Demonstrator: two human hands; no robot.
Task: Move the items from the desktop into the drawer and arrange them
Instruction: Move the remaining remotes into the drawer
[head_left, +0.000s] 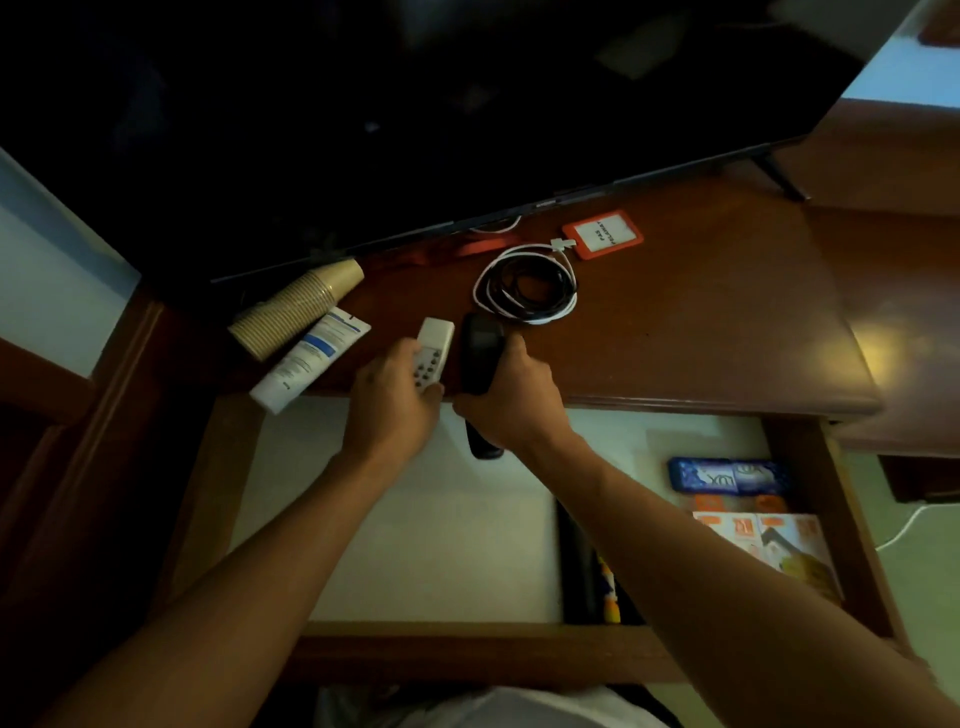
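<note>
Two remotes are in the hands at mid-frame, right at the counter's (701, 332) front edge above the open drawer (415, 519): the left hand (389, 400) curls around the lower end of a white remote (432, 353), and the right hand (511, 400) wraps a black remote (480, 358) whose lower end pokes out below the palm over the drawer. My judgement is that the main risk is the two remotes knocking together, since they sit just beside each other and both hands are crowded close; a loose hold could let one slip and clatter into the drawer. The black remote's top lies near the coiled cables (524, 291), so lifting it carelessly might snag a loop. The white remote is slim and pale with dark buttons; the black one is longer, dark and hard to read in the dim light. Left of them lie a tube (306, 364) and stacked paper cups (291, 312); an orange badge holder (602, 234) rests further up.
</note>
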